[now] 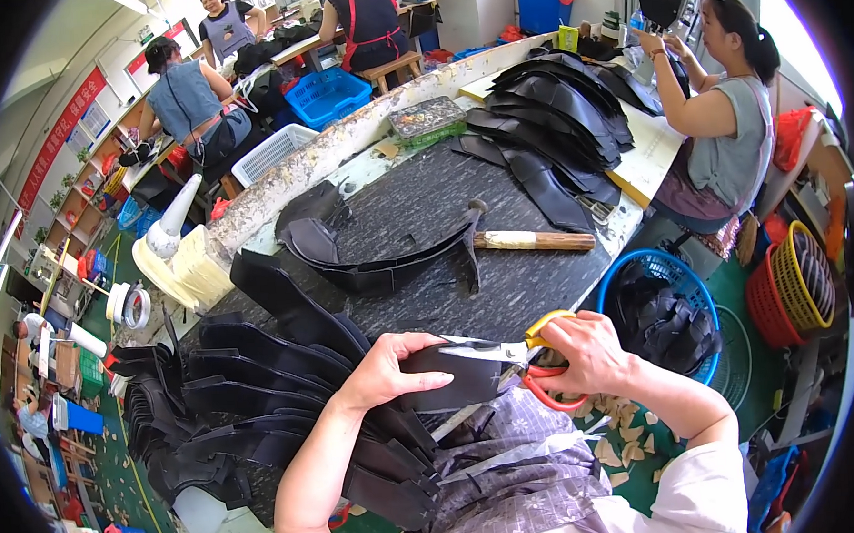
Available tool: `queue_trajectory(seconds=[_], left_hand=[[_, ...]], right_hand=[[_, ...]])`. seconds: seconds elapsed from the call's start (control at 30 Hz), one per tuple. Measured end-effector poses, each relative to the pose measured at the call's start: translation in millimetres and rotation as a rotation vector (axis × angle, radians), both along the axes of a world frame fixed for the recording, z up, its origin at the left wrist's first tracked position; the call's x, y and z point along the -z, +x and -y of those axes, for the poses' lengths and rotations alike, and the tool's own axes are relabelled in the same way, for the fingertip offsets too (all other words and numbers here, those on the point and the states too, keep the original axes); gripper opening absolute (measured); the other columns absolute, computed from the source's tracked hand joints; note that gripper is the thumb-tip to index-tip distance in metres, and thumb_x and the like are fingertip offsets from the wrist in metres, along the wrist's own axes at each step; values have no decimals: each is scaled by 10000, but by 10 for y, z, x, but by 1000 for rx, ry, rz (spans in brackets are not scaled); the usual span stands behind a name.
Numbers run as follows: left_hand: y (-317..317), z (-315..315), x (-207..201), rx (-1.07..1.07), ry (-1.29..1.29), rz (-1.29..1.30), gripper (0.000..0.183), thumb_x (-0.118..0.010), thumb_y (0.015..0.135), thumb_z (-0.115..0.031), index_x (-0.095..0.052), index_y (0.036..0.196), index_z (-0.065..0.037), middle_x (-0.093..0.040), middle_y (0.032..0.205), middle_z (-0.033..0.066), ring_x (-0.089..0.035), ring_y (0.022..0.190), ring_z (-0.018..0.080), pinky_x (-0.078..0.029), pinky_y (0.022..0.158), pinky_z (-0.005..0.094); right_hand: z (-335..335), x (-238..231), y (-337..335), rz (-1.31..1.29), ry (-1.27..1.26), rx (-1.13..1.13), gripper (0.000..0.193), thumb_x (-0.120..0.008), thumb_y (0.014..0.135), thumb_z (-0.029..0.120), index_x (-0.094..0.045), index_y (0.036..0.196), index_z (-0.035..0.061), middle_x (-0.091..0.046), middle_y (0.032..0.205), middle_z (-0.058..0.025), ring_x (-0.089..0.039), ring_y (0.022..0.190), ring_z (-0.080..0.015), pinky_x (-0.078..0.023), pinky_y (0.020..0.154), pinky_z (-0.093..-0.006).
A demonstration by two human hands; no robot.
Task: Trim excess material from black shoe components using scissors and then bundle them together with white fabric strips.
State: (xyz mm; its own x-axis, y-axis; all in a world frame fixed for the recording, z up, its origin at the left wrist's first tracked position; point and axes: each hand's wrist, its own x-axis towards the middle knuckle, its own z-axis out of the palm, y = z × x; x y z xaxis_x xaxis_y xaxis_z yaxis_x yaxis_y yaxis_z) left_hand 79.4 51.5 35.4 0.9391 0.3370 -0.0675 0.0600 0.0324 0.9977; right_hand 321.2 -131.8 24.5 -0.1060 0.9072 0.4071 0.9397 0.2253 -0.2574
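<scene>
My left hand [386,371] pinches a black leather-like piece [455,372] in front of my lap, its thumb lying across the face. My right hand [591,353] grips scissors [537,339] with one yellow and one red handle loop. Their blades lie along the piece's upper edge; whether they are cutting into it I cannot tell. Beside my left forearm, many similar black pieces [260,374] lie fanned out in overlapping layers. Beyond my hands, a curved black piece [370,277] rests on the dark tabletop [405,196], next to a hammer [535,241] with a wooden handle.
Another black stack [558,113] stands on the table's far right. Right of the table, a blue basket [670,261] holds black pieces. A white cone-shaped stand [170,225] rises at the left edge. A co-worker [730,120] sits at the right; others work farther back. Scraps litter the green floor.
</scene>
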Motion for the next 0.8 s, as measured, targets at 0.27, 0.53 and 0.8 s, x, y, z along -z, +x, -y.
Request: queue_trajectory(seconds=[0.27,0.53,0.8], left_hand=[[93,78,5,78,590,-31,415,-788,751,-254,-667,1076,-26,-689,931,77,-618,883,194,-467,851,311],[-86,-228,200,-723,977,114,337,-727,737,-68,-601,1049,-52,-503,1140,125,-486,1118,298,-405,954,389],[-184,-424,55,-757,779,-284,337,-757,742,-151,-550,996,-70,-550,924,72,-567,759,185,-467,683,334]], right_hand=[[-100,-59,-256,-1366,-381,35,386,-796,760,264,-551,937,24,-569,767,-15,-506,689,-80,-424,606,-246],[77,162,-159,-1175,-98,213,280,-727,772,14,-478,883,77,-473,737,29,-455,630,-49,-385,557,-203],[466,505,-319,-1062,-22,263,287,-759,753,54,-479,815,63,-473,687,28,-421,580,-50,-355,530,-217]])
